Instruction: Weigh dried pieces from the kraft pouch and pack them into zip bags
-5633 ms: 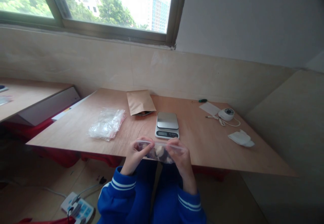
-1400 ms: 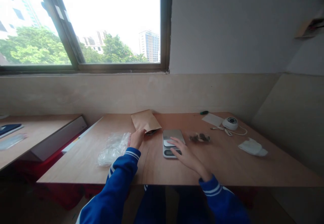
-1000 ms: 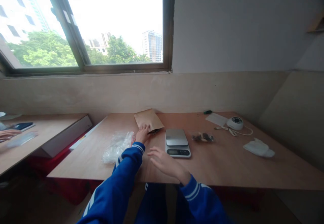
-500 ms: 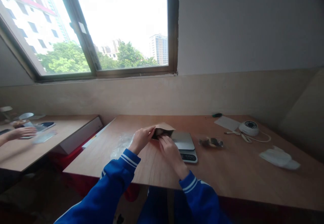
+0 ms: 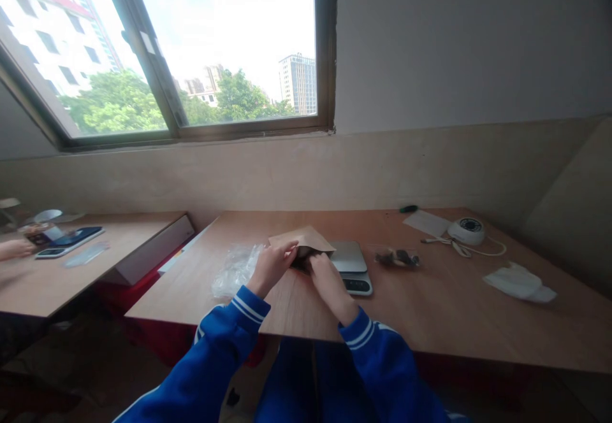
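Note:
A brown paper bag (image 5: 306, 237) is between my hands above the table, its dark mouth turned toward me. My left hand (image 5: 272, 265) pinches the bag's left edge between thumb and fingers. The fingers of my right hand (image 5: 329, 276) reach into the mouth, so their tips are hidden, and I cannot see whether they grip anything. Just right of the bag, partly behind it and my right hand, lies a flat kitchen scale (image 5: 351, 257) with a dark display. Crumpled clear plastic (image 5: 234, 273) lies beside my left wrist.
Right of the scale is a clear packet of dark and light pieces (image 5: 396, 257). Farther right are a white dome camera (image 5: 468, 230) with cable, a paper sheet (image 5: 426, 223) and a white crumpled bag (image 5: 519, 283). A co-worker's hand (image 5: 16, 249) is at the left table.
My right hand's fingers have gone deeper into the bag's mouth. The bag's upper side now shows more broadly. At the left table, the co-worker's hand has drawn back leftward.

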Motion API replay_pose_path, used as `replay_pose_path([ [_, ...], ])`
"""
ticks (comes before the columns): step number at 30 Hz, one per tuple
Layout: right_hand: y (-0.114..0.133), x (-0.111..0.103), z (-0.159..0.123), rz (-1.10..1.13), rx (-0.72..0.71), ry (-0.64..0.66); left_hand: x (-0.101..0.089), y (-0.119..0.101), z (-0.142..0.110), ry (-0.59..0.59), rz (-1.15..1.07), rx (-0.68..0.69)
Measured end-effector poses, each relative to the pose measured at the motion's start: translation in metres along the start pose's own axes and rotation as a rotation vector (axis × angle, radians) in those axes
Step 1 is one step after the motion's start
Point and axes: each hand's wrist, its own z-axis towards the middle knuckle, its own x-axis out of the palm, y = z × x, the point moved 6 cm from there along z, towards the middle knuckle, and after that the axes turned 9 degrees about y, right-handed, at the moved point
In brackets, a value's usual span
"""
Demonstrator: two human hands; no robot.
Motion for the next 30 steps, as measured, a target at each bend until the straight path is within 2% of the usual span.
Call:
replay_pose_path([
  [5,0.003,-0.010,-0.006,0.057,0.011,-0.061,-0.004,0.004,0.002,-0.016,-0.020,-0.019],
  [7,0.010,-0.022,-0.012,0.125,-0.035,-0.104,-0.007,0.005,0.004,-0.026,-0.034,-0.018],
  [10,0.016,-0.052,-0.028,0.267,-0.115,-0.179,-0.011,0.007,0.009,-0.031,-0.059,-0.010],
  [12,0.010,-0.077,-0.039,0.337,-0.132,-0.264,-0.014,0.009,0.013,-0.025,-0.074,-0.021],
  [15,-0.022,-0.099,-0.051,0.341,-0.058,-0.463,-0.019,0.013,0.020,-0.028,-0.084,-0.055],
  [16,-0.038,-0.099,-0.052,0.322,-0.018,-0.525,-0.020,0.014,0.021,-0.032,-0.087,-0.061],
  [18,-0.069,-0.084,-0.048,0.247,0.039,-0.549,-0.020,0.015,0.023,-0.034,-0.096,-0.063],
  [20,-0.094,-0.056,-0.038,0.183,0.056,-0.453,-0.019,0.017,0.022,-0.038,-0.106,-0.065],
  [22,-0.107,-0.033,-0.033,0.165,0.054,-0.395,-0.017,0.019,0.020,-0.044,-0.117,-0.070],
  [24,-0.102,-0.025,-0.037,0.144,0.045,-0.404,-0.015,0.020,0.018,-0.047,-0.136,-0.060],
  [27,-0.064,-0.036,-0.045,0.161,-0.010,-0.448,-0.014,0.018,0.019,-0.049,-0.162,-0.048],
  [30,-0.016,-0.042,-0.036,0.255,-0.140,-0.297,-0.013,0.015,0.021,-0.057,-0.151,-0.051],
])
